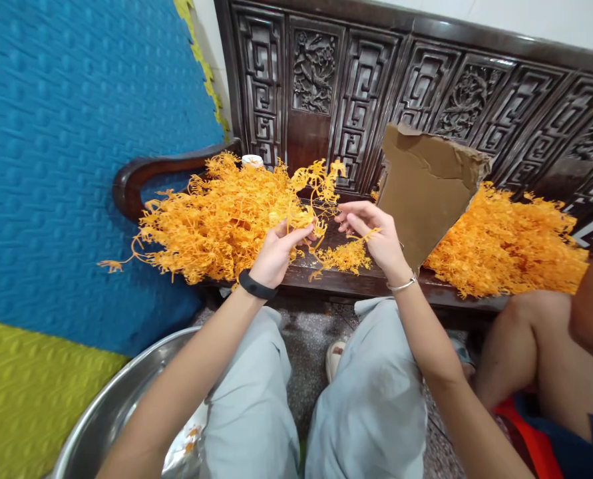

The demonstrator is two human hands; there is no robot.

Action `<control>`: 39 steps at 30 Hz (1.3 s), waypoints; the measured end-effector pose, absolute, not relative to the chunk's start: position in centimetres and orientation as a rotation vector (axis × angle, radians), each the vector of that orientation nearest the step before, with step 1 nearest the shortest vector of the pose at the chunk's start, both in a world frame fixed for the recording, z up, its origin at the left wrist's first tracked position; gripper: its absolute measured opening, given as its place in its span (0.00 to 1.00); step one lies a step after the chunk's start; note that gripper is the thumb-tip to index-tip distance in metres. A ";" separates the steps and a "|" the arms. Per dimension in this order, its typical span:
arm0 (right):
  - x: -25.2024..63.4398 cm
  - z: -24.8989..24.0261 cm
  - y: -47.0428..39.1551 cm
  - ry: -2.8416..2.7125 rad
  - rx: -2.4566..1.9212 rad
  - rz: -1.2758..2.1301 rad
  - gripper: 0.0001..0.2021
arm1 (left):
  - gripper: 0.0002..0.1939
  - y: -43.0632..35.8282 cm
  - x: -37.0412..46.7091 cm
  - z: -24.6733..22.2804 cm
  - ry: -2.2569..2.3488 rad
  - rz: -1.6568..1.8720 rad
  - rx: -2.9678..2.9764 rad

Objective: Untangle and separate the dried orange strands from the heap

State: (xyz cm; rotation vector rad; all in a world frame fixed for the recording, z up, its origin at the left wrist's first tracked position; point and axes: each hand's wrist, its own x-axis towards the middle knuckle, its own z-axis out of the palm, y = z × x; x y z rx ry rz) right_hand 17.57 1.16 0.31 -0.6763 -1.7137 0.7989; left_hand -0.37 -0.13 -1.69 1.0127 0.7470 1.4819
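My left hand (282,251), with a black band on its wrist, pinches a branching orange plastic piece (318,181) that rises above the bench. To the right of it, my right hand (371,229) has its fingers bent near the piece's stems, and a thin orange strand lies across it; whether the fingertips grip anything is too small to tell. A large heap of tangled orange pieces (216,223) spreads behind and left of my left hand. Between and below the hands, a small orange clump (349,256) lies on the dark wooden bench (346,285).
A cardboard sheet (423,193) stands right of my right hand, before another orange heap (506,246). A metal basin (101,399) is at lower left. Another person's bare leg (536,339) is at right. A carved backrest (313,143) rises behind the bench.
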 end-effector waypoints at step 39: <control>15.8 0.0 0.1 -1.880 -0.808 0.867 0.14 | 0.09 -0.9 -0.1 -1.8 0.681 1.301 1.253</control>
